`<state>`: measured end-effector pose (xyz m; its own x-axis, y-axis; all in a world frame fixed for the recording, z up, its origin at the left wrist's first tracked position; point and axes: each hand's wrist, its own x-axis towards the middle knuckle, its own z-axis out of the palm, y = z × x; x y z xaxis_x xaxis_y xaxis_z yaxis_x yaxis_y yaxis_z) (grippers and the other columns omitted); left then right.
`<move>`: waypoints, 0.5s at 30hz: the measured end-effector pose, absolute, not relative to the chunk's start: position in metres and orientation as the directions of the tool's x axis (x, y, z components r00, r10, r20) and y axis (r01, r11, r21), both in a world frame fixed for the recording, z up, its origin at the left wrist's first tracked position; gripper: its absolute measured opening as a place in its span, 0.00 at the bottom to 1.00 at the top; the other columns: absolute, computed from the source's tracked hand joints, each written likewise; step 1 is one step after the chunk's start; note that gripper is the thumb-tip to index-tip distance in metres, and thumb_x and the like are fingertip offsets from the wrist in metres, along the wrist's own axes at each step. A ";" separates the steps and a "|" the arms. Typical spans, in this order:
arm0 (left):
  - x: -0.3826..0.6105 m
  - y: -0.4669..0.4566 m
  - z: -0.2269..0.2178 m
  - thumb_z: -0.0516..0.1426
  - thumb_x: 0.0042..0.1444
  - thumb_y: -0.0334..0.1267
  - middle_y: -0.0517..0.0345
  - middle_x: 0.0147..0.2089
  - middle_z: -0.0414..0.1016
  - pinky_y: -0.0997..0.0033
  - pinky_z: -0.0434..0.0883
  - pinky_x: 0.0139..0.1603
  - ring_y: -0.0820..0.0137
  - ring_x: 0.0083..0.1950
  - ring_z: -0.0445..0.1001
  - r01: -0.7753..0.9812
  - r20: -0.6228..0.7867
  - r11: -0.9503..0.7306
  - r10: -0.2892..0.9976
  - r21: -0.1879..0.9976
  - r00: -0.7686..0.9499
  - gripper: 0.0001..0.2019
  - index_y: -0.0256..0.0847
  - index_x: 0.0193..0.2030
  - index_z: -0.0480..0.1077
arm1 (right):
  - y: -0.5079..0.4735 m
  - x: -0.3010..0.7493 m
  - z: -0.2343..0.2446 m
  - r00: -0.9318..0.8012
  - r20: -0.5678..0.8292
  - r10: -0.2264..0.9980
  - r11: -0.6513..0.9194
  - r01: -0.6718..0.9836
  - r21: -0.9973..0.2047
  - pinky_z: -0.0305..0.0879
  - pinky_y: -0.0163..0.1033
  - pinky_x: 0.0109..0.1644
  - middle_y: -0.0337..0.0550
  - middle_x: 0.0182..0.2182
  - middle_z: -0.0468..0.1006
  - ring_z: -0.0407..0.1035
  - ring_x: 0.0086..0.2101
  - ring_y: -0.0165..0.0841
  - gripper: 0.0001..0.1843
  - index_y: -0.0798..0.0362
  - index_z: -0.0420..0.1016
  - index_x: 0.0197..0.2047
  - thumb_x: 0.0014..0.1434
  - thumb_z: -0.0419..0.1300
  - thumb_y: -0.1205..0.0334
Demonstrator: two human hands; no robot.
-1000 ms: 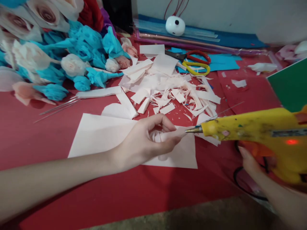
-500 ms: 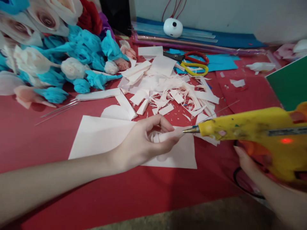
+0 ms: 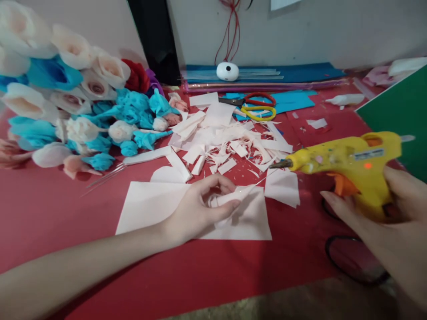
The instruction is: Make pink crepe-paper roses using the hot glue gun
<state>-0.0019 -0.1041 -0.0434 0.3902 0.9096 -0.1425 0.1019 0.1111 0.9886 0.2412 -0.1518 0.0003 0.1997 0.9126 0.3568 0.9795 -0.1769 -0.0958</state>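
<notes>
My left hand [image 3: 200, 209] is curled round a small rolled piece of pale pink crepe paper [image 3: 233, 198], pinched between thumb and fingers above a flat pink sheet [image 3: 150, 209]. My right hand [image 3: 390, 209] grips a yellow glue gun [image 3: 347, 160] with an orange trigger and a lit red lamp. Its metal nozzle points left and sits to the right of and above the paper piece, apart from it.
A heap of pink paper scraps [image 3: 233, 138] lies behind the sheet. Blue, white and red paper flowers [image 3: 76, 115] are piled at the left. Red and yellow scissors [image 3: 256, 106] lie near blue sheets [image 3: 293, 100]. A green board [image 3: 400, 111] stands at right; a black cord [image 3: 350, 262] loops below.
The glue gun has drawn back to the right and up, away from the paper piece its nozzle was touching. The camera has tilted upward, showing more wall.
</notes>
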 end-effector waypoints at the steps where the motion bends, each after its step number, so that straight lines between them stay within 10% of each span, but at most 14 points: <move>1: -0.002 -0.104 -0.044 0.60 0.45 0.32 0.63 0.29 0.69 0.79 0.66 0.33 0.76 0.32 0.68 0.106 -0.143 0.110 0.909 0.988 0.391 0.06 0.39 0.30 0.66 | -0.150 0.243 0.000 0.207 0.372 0.905 -0.172 0.977 -0.125 0.56 0.36 0.23 0.39 0.22 0.66 0.60 0.20 0.31 0.29 0.50 0.65 0.33 0.46 0.49 0.32; 15: 0.002 -0.109 -0.034 0.59 0.46 0.34 0.60 0.29 0.69 0.75 0.68 0.33 0.74 0.31 0.69 0.175 -0.157 0.099 0.922 0.979 0.353 0.07 0.39 0.33 0.69 | -0.135 0.255 -0.003 0.419 0.178 0.890 -0.326 0.859 -0.395 0.57 0.35 0.25 0.39 0.24 0.72 0.65 0.23 0.33 0.24 0.49 0.71 0.37 0.43 0.55 0.41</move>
<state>0.0018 -0.1089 -0.0339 0.3534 0.9223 -0.1567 0.1754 0.0992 0.9795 0.2547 -0.1346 -0.0033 0.4193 0.8903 0.1776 0.8588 -0.3256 -0.3955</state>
